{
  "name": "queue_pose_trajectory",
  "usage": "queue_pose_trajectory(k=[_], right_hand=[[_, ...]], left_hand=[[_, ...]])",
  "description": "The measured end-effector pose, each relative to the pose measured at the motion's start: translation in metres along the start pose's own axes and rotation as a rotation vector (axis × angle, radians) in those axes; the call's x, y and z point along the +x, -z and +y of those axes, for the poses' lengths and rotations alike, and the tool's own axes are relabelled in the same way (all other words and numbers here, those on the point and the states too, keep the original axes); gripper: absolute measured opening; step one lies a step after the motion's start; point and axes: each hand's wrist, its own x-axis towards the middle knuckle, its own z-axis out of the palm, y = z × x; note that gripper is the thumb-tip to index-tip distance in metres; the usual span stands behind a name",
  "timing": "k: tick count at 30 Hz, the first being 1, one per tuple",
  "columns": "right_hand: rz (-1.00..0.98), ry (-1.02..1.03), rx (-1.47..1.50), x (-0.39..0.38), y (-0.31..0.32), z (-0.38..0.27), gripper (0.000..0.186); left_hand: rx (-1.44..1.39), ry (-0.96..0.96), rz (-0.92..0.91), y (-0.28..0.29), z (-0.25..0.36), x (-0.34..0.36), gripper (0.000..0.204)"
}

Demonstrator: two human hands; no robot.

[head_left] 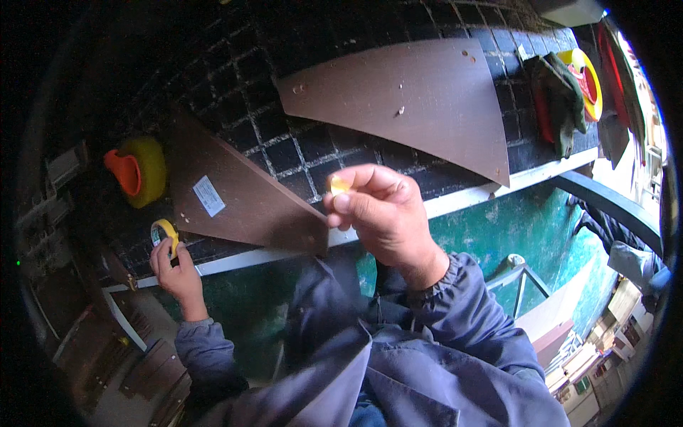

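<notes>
We note the left hand [179, 281] gripping a yellow ring-shaped tape roll [171, 228], just beside a brown triangular board [245, 199], the right hand [384, 220] pinching a small yellow piece [340, 186] in a narrow grip, near the white bench edge [462, 200].

Smooth, matt finish is seen on 2 brn panels [420, 92] [238, 188]; smooth yel. surface on tape roll [169, 228]; paper on wht label [209, 196]; matt cloth on sleeves [469, 302] [205, 349].

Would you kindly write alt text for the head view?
A person's right hand pinches a small yellow piece while the left hand holds a roll of yellow tape. Two brown boards lie on a black, grid-patterned work surface.
</notes>
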Motion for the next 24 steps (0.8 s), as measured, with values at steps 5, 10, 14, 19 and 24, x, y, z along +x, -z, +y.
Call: queue_pose_trajectory(k=[5, 10, 14, 19, 24], right_hand=[[-0.027, 0.006, -0.021, -0.001, -0.001, 0.002, 0.018], [-0.059, 0.020, -0.062, -0.009, -0.011, 0.008, 0.017], [-0.043, 0.193, -0.376, -0.014, -0.006, 0.010, 0.016], [0.041, 0.372, -0.804, -0.016, 0.001, 0.008, 0.023], [0.083, 0.218, -0.786, -0.018, 0.002, -0.001, 0.053]], left_hand=[[-0.595, 0.254, -0.056, 0.024, 0.103, 0.012, 0.021], [-1.150, 0.113, -0.582, 0.025, 0.221, 0.040, 0.015], [-1.348, 0.231, -0.820, 0.023, 0.256, 0.057, 0.015], [-1.208, 0.219, -0.920, 0.016, 0.261, 0.064, 0.010], [-1.190, 0.283, -0.988, 0.007, 0.258, 0.062, 0.007]])
